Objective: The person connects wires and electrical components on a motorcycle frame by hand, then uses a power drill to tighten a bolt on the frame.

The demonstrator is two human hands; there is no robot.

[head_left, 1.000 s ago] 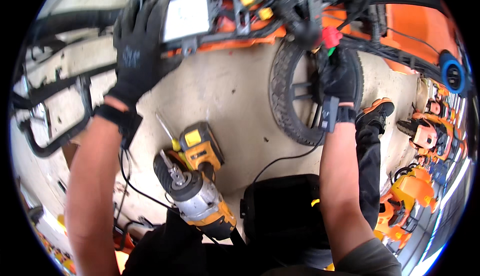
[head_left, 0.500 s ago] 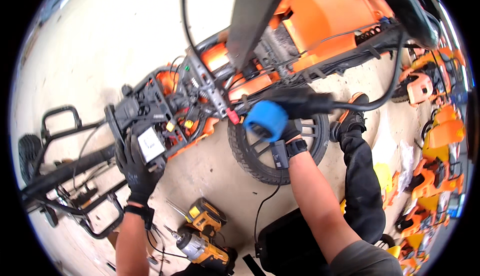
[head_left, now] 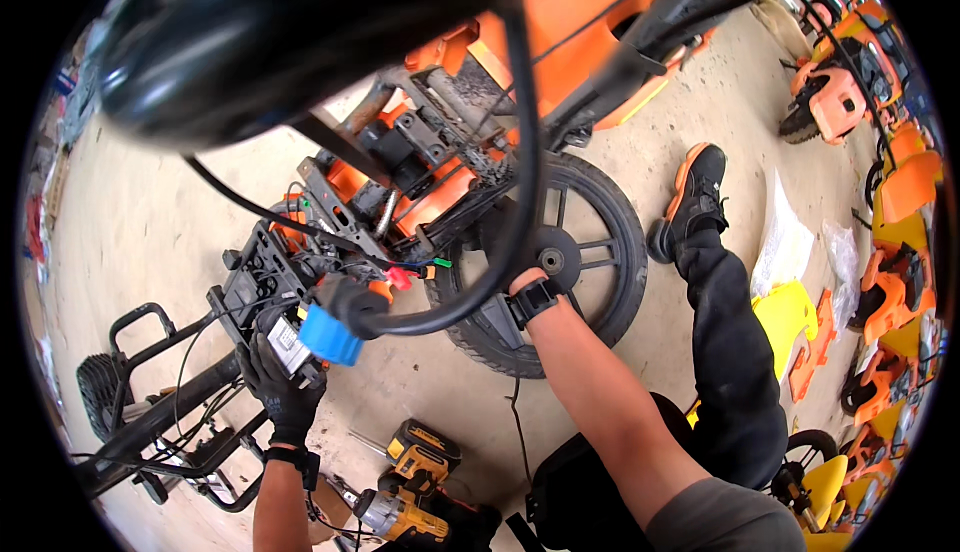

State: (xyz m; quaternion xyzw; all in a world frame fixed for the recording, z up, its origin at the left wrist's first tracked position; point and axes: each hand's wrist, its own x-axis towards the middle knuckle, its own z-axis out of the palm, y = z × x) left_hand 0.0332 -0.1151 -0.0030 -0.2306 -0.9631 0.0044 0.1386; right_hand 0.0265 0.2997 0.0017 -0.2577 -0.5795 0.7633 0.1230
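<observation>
My left hand [head_left: 280, 387], in a black glove, grips a grey box [head_left: 290, 345] with a white label on the vehicle's black frame [head_left: 230, 310]. My right forearm [head_left: 600, 382] reaches under a looping black cable [head_left: 523, 92] beside a spoked wheel [head_left: 620, 262]; that hand's fingers are hidden. A blue ring piece [head_left: 335, 337] hangs in front of the frame. Near it are red [head_left: 400, 277] and green [head_left: 441, 263] connectors. Orange body panels [head_left: 580, 42] lie beyond, partly covered by a large dark part [head_left: 300, 32] overhead.
A yellow drill [head_left: 420, 452] and an impact wrench [head_left: 400, 517] lie below my hands. My leg [head_left: 730, 372] and shoe [head_left: 690, 197] extend at the right. Plastic sheet [head_left: 780, 232], yellow panels [head_left: 780, 322] and several orange vehicles [head_left: 840, 102] line the right side.
The view has swung to take in more vehicle and floor. The overhead cable and blue piece now cover the middle, shifted down-left since half a second ago. My right hand has become hidden.
</observation>
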